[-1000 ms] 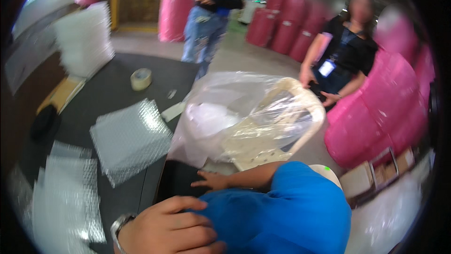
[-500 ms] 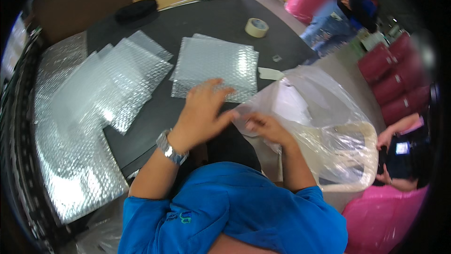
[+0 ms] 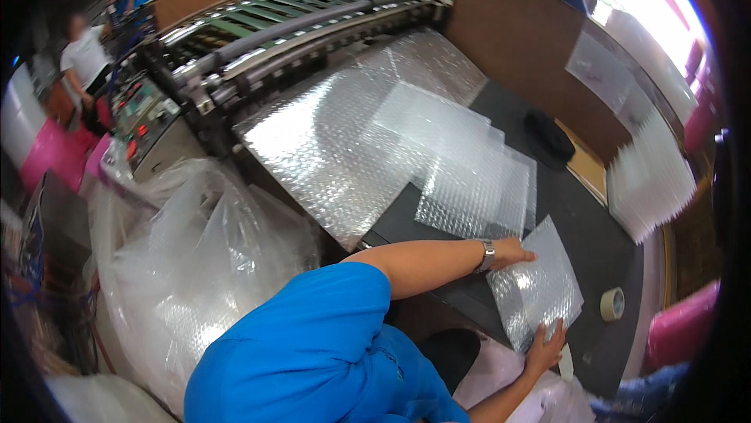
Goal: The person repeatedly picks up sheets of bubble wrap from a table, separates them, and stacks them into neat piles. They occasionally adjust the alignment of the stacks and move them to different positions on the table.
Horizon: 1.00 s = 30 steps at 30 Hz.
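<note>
A small stack of clear bubble-wrap sheets (image 3: 540, 286) is between my hands at the near right part of the dark table. My left hand (image 3: 510, 254), with a metal watch at the wrist, grips the stack's left edge, thumb on top. At the near edge my right hand (image 3: 547, 347) holds the same stack, its fingers partly hidden. Just beyond lies a fanned pile of bubble-wrap sheets (image 3: 473, 196), overlapping a long bubble-wrap web (image 3: 328, 157) that comes from the machine. A cream tape roll (image 3: 612, 305) stands right of the stack.
A roller machine (image 3: 289, 36) borders the table at the far left. A large plastic bag (image 3: 195, 267) bulges at my left. Along the brown panel (image 3: 524, 40) lie a black pouch (image 3: 549, 138), a yellow envelope (image 3: 587, 169) and a tall white stack (image 3: 651, 181). Other people stand farther off.
My view has swung left toward the machine. Both hands, apart from the sheet stack and near the plastic bag before, now grip the stack at its edges.
</note>
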### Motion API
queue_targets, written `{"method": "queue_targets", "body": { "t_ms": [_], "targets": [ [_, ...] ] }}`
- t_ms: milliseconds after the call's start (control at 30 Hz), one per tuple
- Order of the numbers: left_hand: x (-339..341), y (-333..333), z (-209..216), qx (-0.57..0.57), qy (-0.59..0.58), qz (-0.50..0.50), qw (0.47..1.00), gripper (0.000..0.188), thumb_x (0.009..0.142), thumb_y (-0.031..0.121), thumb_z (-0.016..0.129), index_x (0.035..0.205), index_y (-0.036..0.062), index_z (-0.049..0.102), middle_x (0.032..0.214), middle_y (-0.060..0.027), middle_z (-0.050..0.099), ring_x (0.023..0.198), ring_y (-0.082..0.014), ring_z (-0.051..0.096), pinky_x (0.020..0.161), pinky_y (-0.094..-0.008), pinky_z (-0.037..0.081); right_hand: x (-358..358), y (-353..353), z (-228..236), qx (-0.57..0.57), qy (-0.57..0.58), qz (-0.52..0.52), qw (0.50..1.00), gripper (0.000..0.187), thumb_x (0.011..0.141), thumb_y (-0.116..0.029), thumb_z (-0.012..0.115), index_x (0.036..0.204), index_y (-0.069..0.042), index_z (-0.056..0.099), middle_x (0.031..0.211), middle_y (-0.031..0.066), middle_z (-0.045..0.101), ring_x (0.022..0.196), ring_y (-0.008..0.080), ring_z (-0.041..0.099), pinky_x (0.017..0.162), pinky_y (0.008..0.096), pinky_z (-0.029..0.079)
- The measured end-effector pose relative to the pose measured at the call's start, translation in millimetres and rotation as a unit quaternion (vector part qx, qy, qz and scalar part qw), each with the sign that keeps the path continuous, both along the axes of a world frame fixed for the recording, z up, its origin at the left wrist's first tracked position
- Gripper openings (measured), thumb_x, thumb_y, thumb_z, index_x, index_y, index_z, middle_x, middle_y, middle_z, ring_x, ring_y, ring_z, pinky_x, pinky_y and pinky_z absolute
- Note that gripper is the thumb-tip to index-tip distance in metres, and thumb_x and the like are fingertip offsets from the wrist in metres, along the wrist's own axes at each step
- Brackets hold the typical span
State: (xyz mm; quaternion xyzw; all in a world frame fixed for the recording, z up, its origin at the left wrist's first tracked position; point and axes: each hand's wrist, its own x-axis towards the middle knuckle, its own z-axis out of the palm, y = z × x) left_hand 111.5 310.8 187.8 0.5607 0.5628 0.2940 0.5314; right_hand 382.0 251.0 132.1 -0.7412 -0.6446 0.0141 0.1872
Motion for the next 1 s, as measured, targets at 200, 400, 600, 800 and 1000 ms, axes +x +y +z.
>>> {"method": "queue_targets", "body": {
  "t_ms": [200, 400, 600, 800, 1000],
  "targets": [
    [-22, -65, 15, 0.137, -0.234, 0.020, 0.962, 0.038, 0.078, 0.011, 0.055, 0.112, -0.0015, 0.047, 0.108, -0.0130, 0.053, 0.097, -0.0201, 0.049, 0.085, -0.0331, 0.038, 13, 6, -4, 0.050, 0.147, 0.107, 0.982, 0.057, 0.081, -0.047, 0.047, 0.129, -0.020, 0.034, 0.125, 0.0153, 0.041, 0.117, 0.0304, 0.036, 0.095, 0.0448, 0.024],
    [-148, -200, 93, 0.554, 0.001, 0.295, 0.778, 0.022, 0.086, 0.012, 0.045, 0.106, 0.0040, 0.050, 0.102, -0.0100, 0.053, 0.095, -0.0189, 0.050, 0.083, -0.0332, 0.040, -15, -24, 49, 0.040, 0.116, 0.119, 0.985, 0.068, 0.077, -0.053, 0.047, 0.127, -0.008, 0.036, 0.124, 0.0187, 0.042, 0.114, 0.0376, 0.037, 0.095, 0.0466, 0.025],
    [-268, -389, 93, 0.496, 0.195, 0.738, 0.413, 0.026, 0.084, 0.020, 0.052, 0.098, -0.0007, 0.048, 0.088, -0.0041, 0.053, 0.078, -0.0150, 0.048, 0.073, -0.0304, 0.039, -11, -27, 36, 0.044, 0.037, 0.099, 0.993, 0.066, 0.073, -0.051, 0.053, 0.126, -0.015, 0.039, 0.116, 0.0125, 0.048, 0.110, 0.0309, 0.041, 0.092, 0.0577, 0.018],
    [-268, -572, -132, 0.090, 0.156, 0.947, 0.266, 0.049, 0.078, 0.016, 0.050, 0.118, -0.0062, 0.034, 0.114, -0.0224, 0.046, 0.103, -0.0315, 0.048, 0.088, -0.0353, 0.037, -9, -10, 16, 0.020, -0.026, 0.110, 0.993, 0.055, 0.081, -0.047, 0.046, 0.128, -0.020, 0.035, 0.126, 0.0087, 0.041, 0.117, 0.0262, 0.036, 0.095, 0.0527, 0.018],
    [-264, -564, -124, -0.096, 0.166, 0.951, 0.241, 0.071, 0.073, 0.017, 0.053, 0.129, 0.0022, 0.013, 0.120, -0.0298, 0.036, 0.108, -0.0404, 0.042, 0.092, -0.0420, 0.034, 0, -15, 17, -0.010, -0.029, 0.104, 0.994, 0.058, 0.079, -0.051, 0.044, 0.128, -0.020, 0.034, 0.130, 0.0055, 0.037, 0.122, 0.0268, 0.029, 0.097, 0.0554, 0.010]
  ]
}}
